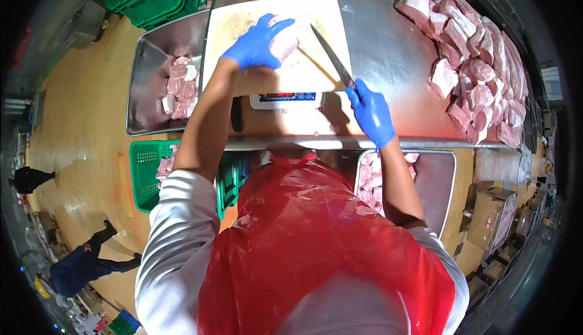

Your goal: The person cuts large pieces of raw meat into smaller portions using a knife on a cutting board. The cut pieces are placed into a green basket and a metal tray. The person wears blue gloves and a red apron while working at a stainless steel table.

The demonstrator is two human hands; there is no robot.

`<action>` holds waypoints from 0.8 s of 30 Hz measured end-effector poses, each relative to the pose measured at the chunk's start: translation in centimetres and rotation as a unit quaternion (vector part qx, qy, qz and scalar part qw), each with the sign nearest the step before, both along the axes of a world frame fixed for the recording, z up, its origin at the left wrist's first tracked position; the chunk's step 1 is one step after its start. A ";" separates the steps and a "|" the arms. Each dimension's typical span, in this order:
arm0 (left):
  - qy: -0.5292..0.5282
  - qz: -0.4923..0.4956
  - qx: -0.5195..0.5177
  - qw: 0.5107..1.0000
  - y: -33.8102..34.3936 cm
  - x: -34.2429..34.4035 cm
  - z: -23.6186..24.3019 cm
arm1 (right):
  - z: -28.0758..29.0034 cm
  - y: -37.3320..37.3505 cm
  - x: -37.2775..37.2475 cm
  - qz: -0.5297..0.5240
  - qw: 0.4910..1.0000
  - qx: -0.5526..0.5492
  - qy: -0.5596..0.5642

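On the white cutting board (243, 83) lies a pale pink piece of raw meat (286, 47). My left hand (255, 47), in a blue glove, grips it from the left with thumb and fingers spread around it; part of the meat is hidden beneath. My right hand (371, 113), also gloved in blue, is closed around the handle of a long-bladed knife (331, 56). The blade points up and to the left over the board, apart from the meat. Below the board's near edge sits a digital scale (285, 101), partly covered by the board.
Many raw meat pieces (480, 62) are heaped on the steel table's right side. A metal tray (146, 86) with cut chunks stands left of the board. A green crate (143, 177) and a metal bin (440, 183) sit below the table edge. People (82, 268) are at far left.
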State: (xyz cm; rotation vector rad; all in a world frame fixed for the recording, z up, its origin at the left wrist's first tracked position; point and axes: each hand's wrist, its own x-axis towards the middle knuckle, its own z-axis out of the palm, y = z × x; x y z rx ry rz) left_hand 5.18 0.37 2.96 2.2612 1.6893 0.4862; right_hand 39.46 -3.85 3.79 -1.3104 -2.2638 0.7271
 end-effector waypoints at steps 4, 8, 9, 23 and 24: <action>-0.160 0.175 0.274 0.932 -7.3 1.3 -3.3 | -1.5 -2.8 -0.7 -0.002 0.998 0.029 -0.050; -0.285 0.244 0.266 0.888 -11.0 6.0 -5.1 | -1.2 -2.3 -5.2 0.100 0.991 0.053 -0.074; -0.238 0.218 0.302 0.897 -11.2 6.2 -5.1 | -0.8 -1.6 -7.1 0.113 0.986 0.062 -0.110; -0.217 0.364 0.256 0.869 -18.1 3.3 -5.1 | 1.4 4.5 -2.5 0.251 0.901 0.073 -0.347; -0.202 0.356 0.262 0.874 -17.8 3.4 -4.8 | 2.0 5.2 -0.8 0.260 0.888 0.079 -0.372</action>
